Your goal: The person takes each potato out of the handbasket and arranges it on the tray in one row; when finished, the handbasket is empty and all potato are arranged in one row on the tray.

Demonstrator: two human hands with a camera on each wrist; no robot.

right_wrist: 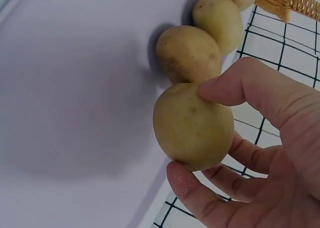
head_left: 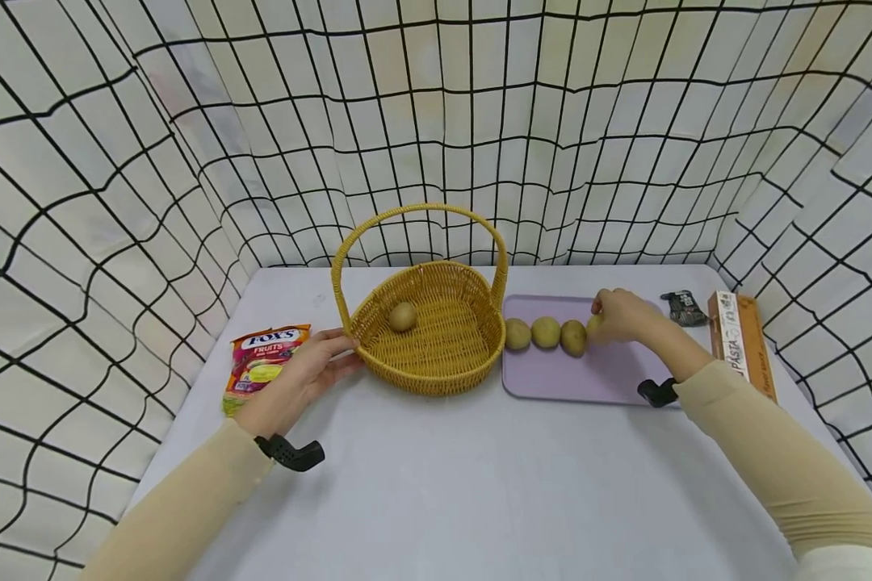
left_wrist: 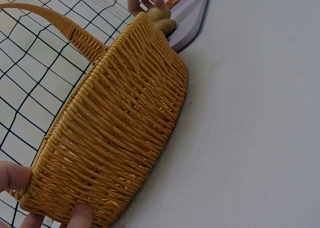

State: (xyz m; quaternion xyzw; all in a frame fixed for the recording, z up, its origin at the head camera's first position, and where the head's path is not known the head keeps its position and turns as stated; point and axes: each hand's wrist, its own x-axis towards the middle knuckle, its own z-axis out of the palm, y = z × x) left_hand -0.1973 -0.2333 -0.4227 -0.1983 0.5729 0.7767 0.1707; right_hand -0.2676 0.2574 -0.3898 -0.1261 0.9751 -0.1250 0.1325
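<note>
A yellow wicker basket (head_left: 436, 375) with a tall arched handle stands mid-table, one potato (head_left: 403, 317) inside it. My left hand (head_left: 316, 367) holds the basket's left end, thumb at the rim and fingers against the woven side, as the left wrist view shows. Over the lilac tray (head_left: 574, 383), my right hand (head_left: 625, 315) pinches a potato (right_wrist: 192, 128) between thumb and fingers. Beside it, several other potatoes form a row along the tray, the nearest potato (head_left: 573, 337) right next to the held one. The row's far end comes close to the basket.
Left of the basket lies a Fox's candy bag (head_left: 265, 363), partly behind the left forearm. Beyond the tray on the right are a small dark packet (head_left: 684, 308) and a pasta box (head_left: 741, 339). Black netting (head_left: 443, 121) over white cloth encloses the table's back and sides.
</note>
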